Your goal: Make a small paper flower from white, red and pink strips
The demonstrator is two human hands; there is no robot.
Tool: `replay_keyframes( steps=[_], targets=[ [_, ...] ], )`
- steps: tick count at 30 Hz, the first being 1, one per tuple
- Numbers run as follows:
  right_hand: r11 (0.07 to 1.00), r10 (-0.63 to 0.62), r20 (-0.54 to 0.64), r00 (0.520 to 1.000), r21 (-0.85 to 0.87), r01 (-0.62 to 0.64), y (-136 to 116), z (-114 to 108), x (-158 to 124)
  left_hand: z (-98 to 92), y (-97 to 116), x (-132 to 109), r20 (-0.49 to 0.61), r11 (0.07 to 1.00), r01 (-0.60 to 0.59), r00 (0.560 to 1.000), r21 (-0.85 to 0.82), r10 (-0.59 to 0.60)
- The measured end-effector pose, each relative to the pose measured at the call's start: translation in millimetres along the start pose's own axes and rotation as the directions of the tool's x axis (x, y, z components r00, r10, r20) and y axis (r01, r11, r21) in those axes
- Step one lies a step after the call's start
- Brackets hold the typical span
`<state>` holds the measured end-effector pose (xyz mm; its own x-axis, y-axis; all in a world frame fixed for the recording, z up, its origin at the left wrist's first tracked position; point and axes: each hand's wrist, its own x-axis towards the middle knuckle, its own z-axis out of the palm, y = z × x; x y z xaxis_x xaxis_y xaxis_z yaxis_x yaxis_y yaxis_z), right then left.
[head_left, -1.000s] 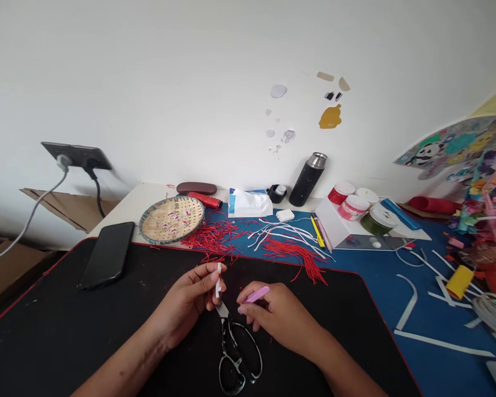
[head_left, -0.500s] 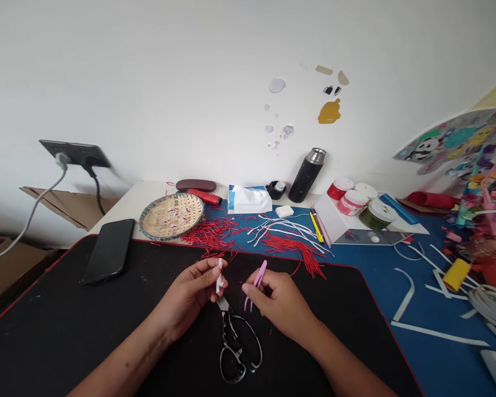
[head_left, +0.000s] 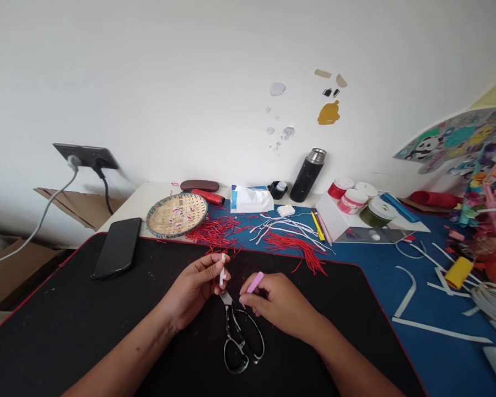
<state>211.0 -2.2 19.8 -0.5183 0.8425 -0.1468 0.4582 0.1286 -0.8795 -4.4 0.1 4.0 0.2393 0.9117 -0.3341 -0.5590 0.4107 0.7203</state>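
The narrow white strip (head_left: 222, 270) stands almost upright, its long axis running up and away from the person with a slight lean, pinched at its lower part between the thumb and fingertips of the closed left hand (head_left: 194, 289). The right hand (head_left: 279, 303) is curled around a pair of pink tweezers (head_left: 255, 282), which slant up and to the left-to-right diagonal, their upper end showing above the fingers and their lower end hidden or nearly so among them. The tweezers sit just beside the strip, near it but not touching. Directly below the two hands, a pair of black-handled scissors (head_left: 240, 339) lies closed on the black desk mat (head_left: 62, 309), its blades pointing up toward the gap between the hands, the tip almost at the left fingers. A black phone (head_left: 118, 248) lies on the mat well to the left. Beyond the mat's far edge, loose red strips (head_left: 210, 234) and white strips (head_left: 285, 231) spread over a blue mat (head_left: 367, 298) on the bench (head_left: 149, 194), and a shallow woven basket (head_left: 177, 215) stands beside the red pile.
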Motion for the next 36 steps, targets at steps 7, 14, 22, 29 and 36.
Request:
replay_keyframes(
  steps=[7,14,22,29,36],
  targets=[
    [0.993,-0.038,-0.188,0.981,-0.113,0.017,3,4,1,1.2,0,0,0.016,0.999,-0.008,1.0,0.051,0.007],
    [0.996,-0.056,-0.22,0.974,-0.078,0.04,5,12,2,1.3,-1,1,0.031,0.997,-0.022,0.999,0.077,0.02],
    [0.976,-0.13,-0.195,0.972,-0.197,0.091,3,10,3,0.6,-2,0,0.047,0.993,-0.027,0.999,0.111,0.022],
    [0.983,-0.116,-0.217,0.969,-0.166,0.081,3,12,2,0.9,-2,0,0.057,0.991,-0.024,0.998,0.128,0.017],
    [0.996,-0.083,-0.161,0.983,-0.046,0.077,3,13,1,-0.7,-3,1,0.081,0.988,-0.042,0.996,0.148,0.03]
  ],
)
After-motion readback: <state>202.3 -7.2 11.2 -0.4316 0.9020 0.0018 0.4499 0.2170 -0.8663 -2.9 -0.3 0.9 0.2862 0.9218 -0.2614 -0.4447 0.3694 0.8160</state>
